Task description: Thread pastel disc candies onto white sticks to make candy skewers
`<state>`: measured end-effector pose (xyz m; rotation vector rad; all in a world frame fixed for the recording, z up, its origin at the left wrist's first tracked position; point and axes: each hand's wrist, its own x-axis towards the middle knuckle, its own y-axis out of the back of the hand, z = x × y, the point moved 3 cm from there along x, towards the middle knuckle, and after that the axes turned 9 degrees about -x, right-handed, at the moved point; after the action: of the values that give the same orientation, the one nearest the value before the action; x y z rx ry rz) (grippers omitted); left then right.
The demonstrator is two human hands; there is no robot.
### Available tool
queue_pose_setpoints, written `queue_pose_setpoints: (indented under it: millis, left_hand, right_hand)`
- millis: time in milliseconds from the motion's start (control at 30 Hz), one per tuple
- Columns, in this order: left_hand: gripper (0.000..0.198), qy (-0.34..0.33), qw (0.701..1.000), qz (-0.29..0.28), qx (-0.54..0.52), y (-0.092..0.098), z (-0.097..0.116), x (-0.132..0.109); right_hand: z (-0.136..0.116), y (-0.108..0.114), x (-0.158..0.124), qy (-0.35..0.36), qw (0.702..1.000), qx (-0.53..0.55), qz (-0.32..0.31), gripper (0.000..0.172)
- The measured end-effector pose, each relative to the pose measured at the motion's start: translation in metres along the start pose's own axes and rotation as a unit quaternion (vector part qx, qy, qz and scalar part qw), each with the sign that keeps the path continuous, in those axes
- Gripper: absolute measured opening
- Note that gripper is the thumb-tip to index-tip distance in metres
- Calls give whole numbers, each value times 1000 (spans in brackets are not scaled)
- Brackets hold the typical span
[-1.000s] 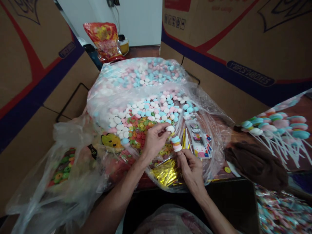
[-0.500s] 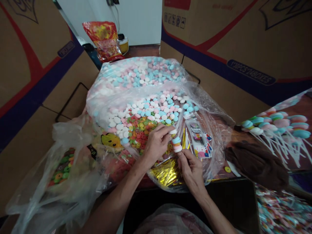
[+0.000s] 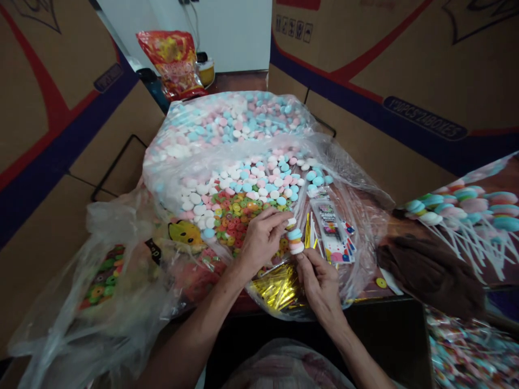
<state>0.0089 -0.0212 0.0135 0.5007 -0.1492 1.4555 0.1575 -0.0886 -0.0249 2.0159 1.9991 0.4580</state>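
My left hand point(image 3: 263, 237) pinches a white candy point(image 3: 291, 222) that has a yellowish layer under it. Just below, my right hand point(image 3: 322, 278) has thumb and finger closed at the base of a candy stack point(image 3: 294, 241) with blue, orange, pink and white layers. A stick in the stack cannot be made out. Behind my hands lie loose white, pink and blue candies point(image 3: 251, 181), spilling from a clear plastic bag point(image 3: 227, 143). Ring-shaped gummies point(image 3: 233, 227) in red, green and yellow lie beside my left hand. Gold twist ties point(image 3: 278, 289) sit under my hands.
Printed plastic pouches point(image 3: 330, 224) lie right of my hands. Finished candy sticks point(image 3: 466, 208) and a brown cloth point(image 3: 433, 270) are farther right. Large cardboard boxes point(image 3: 365, 43) flank the table. A red snack bag point(image 3: 174, 65) stands behind; wrapped candies point(image 3: 470, 351) are lower right.
Both hands keep their grips in nearly the same place. The white candy in my left hand and the stack shift very slightly; the view moves a little.
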Motion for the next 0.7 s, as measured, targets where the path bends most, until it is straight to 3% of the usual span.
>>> queue_pose_setpoints:
  millis: [367, 700]
  left_hand:
    - [22, 77, 996, 17, -28, -8, -11, -8]
    - [24, 97, 994, 12, -46, -17, -12, -16]
  right_hand:
    - [2, 1, -3, -7, 1000, -7, 1, 34]
    - [0, 2, -4, -22, 1000, -8, 12, 34]
